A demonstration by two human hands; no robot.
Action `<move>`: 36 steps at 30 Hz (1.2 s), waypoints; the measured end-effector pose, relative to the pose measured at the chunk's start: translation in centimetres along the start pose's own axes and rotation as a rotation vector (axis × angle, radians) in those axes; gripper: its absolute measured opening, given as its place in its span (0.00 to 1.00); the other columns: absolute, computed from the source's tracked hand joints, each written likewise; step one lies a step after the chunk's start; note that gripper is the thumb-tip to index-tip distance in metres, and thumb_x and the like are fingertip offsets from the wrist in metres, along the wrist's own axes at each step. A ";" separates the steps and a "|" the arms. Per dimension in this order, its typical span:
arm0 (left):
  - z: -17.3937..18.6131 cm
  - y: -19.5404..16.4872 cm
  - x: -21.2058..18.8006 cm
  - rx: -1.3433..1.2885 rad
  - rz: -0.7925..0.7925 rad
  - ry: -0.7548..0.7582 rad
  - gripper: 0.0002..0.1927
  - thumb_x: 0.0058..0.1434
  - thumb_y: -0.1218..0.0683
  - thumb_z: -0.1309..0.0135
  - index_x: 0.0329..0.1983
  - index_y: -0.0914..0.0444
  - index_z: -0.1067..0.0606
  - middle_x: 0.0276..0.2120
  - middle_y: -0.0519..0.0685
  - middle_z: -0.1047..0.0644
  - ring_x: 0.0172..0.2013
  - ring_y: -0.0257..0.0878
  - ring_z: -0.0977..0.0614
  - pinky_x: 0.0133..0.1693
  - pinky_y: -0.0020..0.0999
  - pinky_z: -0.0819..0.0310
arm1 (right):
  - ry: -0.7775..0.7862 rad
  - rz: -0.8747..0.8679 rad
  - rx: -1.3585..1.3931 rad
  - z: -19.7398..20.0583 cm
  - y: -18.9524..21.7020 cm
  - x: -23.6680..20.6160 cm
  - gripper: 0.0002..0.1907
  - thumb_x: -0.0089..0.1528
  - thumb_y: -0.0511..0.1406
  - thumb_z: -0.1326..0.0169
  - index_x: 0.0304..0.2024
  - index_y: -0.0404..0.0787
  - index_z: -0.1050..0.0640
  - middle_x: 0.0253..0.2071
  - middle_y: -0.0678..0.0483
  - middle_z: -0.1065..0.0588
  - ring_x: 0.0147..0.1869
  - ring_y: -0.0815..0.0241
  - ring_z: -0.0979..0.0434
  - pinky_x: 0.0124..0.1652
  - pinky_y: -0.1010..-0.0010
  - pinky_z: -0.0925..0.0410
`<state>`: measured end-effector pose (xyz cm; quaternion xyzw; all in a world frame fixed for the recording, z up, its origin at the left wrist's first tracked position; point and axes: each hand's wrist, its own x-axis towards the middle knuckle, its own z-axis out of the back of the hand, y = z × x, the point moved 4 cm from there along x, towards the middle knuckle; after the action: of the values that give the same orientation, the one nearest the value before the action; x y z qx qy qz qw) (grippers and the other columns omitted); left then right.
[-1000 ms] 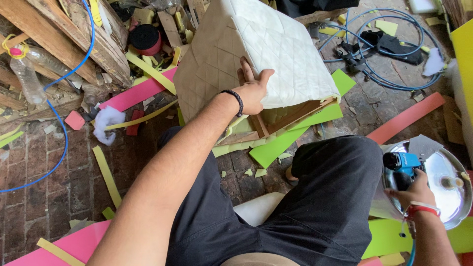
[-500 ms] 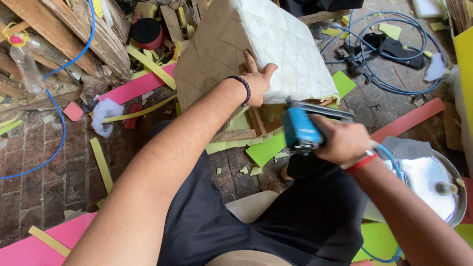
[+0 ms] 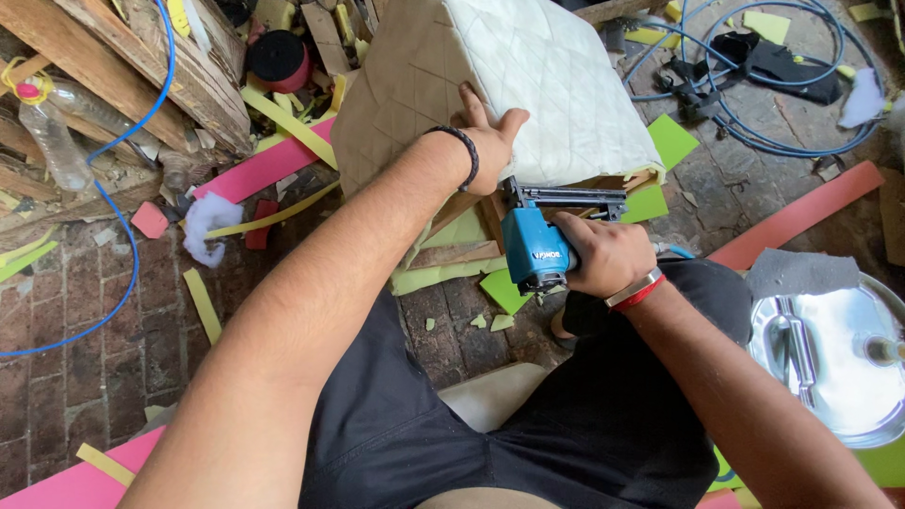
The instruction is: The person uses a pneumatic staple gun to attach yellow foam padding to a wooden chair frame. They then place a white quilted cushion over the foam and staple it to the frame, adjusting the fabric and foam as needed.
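Observation:
A padded box-shaped cushion (image 3: 556, 85) with white quilted cover and a tan quilted side stands on the brick floor in front of me. My left hand (image 3: 485, 141) presses flat on its near edge, with a dark bracelet on the wrist. My right hand (image 3: 608, 250) grips a blue pneumatic staple gun (image 3: 537, 245). The gun's black nose points at the cushion's lower wooden frame (image 3: 471, 221), just under my left hand.
Blue air hose (image 3: 132, 236) loops over the floor at left and upper right. Wooden planks (image 3: 113, 66) and a plastic bottle (image 3: 52, 132) lie at upper left. Pink, yellow and green foam strips litter the bricks. A shiny metal bowl (image 3: 830, 349) sits at right.
My right hand brought the staple gun from the far right, beside the metal bowl, up to the cushion's lower edge. My left hand stayed pressed on the cushion.

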<state>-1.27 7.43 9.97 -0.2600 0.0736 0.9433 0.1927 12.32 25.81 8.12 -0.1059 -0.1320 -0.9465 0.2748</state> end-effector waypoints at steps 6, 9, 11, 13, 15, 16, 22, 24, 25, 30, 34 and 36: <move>-0.4 0.6 -0.4 0.061 0.007 0.002 0.52 0.63 0.59 0.52 0.76 0.52 0.74 0.64 0.94 0.73 0.68 0.86 0.57 0.65 0.68 0.45 | -0.027 0.049 0.006 0.6 0.0 -1.0 0.44 0.42 0.39 0.35 0.63 0.45 0.27 0.37 0.51 0.19 0.37 0.51 0.17 0.35 0.62 0.25; -1.0 1.0 -0.5 0.392 -0.086 0.012 0.49 0.67 0.57 0.57 0.76 0.61 0.77 0.63 0.90 0.64 0.65 0.92 0.54 0.67 0.81 0.60 | -0.044 0.048 -0.011 1.0 0.1 -1.0 0.43 0.43 0.38 0.36 0.64 0.46 0.28 0.38 0.52 0.19 0.38 0.52 0.16 0.35 0.63 0.25; -1.4 1.7 -0.7 0.168 -0.041 0.015 0.50 0.65 0.59 0.56 0.76 0.56 0.77 0.64 0.94 0.66 0.67 0.90 0.57 0.66 0.73 0.51 | -0.047 0.049 -0.026 1.0 0.2 -0.7 0.44 0.43 0.38 0.36 0.64 0.47 0.28 0.39 0.52 0.18 0.38 0.53 0.16 0.35 0.64 0.24; -1.9 2.2 -0.9 0.123 -0.026 0.003 0.50 0.65 0.59 0.55 0.76 0.54 0.77 0.65 0.94 0.66 0.67 0.89 0.59 0.66 0.70 0.49 | -0.034 0.059 -0.013 0.8 0.3 -0.4 0.44 0.42 0.38 0.36 0.64 0.46 0.28 0.40 0.51 0.18 0.36 0.52 0.17 0.34 0.63 0.25; -2.1 2.6 -1.1 0.253 -0.041 -0.022 0.49 0.66 0.56 0.56 0.75 0.55 0.78 0.65 0.91 0.66 0.66 0.90 0.61 0.67 0.72 0.53 | -0.028 0.066 -0.017 0.5 0.5 -0.1 0.44 0.42 0.39 0.35 0.64 0.46 0.28 0.40 0.51 0.18 0.36 0.52 0.17 0.33 0.63 0.25; -2.2 2.8 -1.2 0.145 -0.035 -0.021 0.49 0.65 0.58 0.56 0.75 0.54 0.77 0.65 0.92 0.68 0.67 0.88 0.60 0.67 0.69 0.50 | -0.026 0.067 -0.025 0.3 0.5 0.1 0.44 0.43 0.39 0.35 0.64 0.46 0.28 0.41 0.51 0.18 0.36 0.52 0.17 0.34 0.63 0.25; -1.9 3.3 -1.9 -0.011 -0.023 -0.036 0.50 0.65 0.61 0.55 0.76 0.52 0.75 0.63 0.89 0.71 0.70 0.84 0.58 0.67 0.63 0.45 | 0.003 0.056 -0.071 -1.2 1.1 0.6 0.45 0.41 0.42 0.32 0.63 0.45 0.29 0.40 0.51 0.18 0.37 0.51 0.17 0.35 0.63 0.25; -1.6 3.4 -2.4 -0.161 0.017 -0.040 0.52 0.62 0.63 0.53 0.76 0.48 0.73 0.65 0.88 0.78 0.71 0.79 0.55 0.68 0.56 0.41 | -0.014 0.069 -0.085 -1.4 1.4 0.8 0.44 0.41 0.43 0.32 0.61 0.45 0.28 0.41 0.51 0.18 0.38 0.51 0.17 0.35 0.63 0.25; -1.4 3.4 -2.7 -0.168 0.007 -0.048 0.52 0.62 0.64 0.53 0.76 0.48 0.73 0.64 0.88 0.78 0.71 0.80 0.55 0.68 0.56 0.42 | -0.006 0.069 -0.091 -1.5 1.4 0.8 0.45 0.41 0.44 0.32 0.61 0.45 0.29 0.41 0.50 0.19 0.38 0.51 0.17 0.35 0.63 0.25; -1.0 4.0 -4.8 -0.356 -0.029 -0.132 0.53 0.59 0.67 0.53 0.77 0.47 0.68 0.65 0.89 0.79 0.69 0.77 0.48 0.68 0.50 0.39 | 0.072 0.043 -0.120 -1.3 0.5 0.4 0.47 0.44 0.40 0.35 0.69 0.50 0.31 0.38 0.53 0.19 0.35 0.53 0.17 0.34 0.63 0.25; -3.5 5.2 -6.6 -0.648 0.101 -0.309 0.48 0.55 0.69 0.53 0.74 0.41 0.51 0.73 0.76 0.72 0.71 0.72 0.46 0.64 0.45 0.30 | 0.047 -0.024 -0.164 -0.3 -1.4 -0.9 0.46 0.49 0.40 0.36 0.70 0.51 0.32 0.39 0.54 0.18 0.35 0.52 0.17 0.34 0.61 0.25; -5.6 5.8 -7.7 -0.786 0.163 -0.524 0.45 0.53 0.70 0.50 0.70 0.41 0.41 0.75 0.72 0.67 0.73 0.70 0.49 0.61 0.45 0.29 | 0.007 -0.055 -0.177 0.0 -2.3 -1.5 0.45 0.49 0.40 0.36 0.70 0.52 0.32 0.41 0.53 0.18 0.38 0.51 0.17 0.35 0.60 0.24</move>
<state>5.11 -1.76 9.41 -0.0598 -0.3197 0.9455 0.0171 12.32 28.46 7.26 -0.1230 -0.0496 -0.9620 0.2388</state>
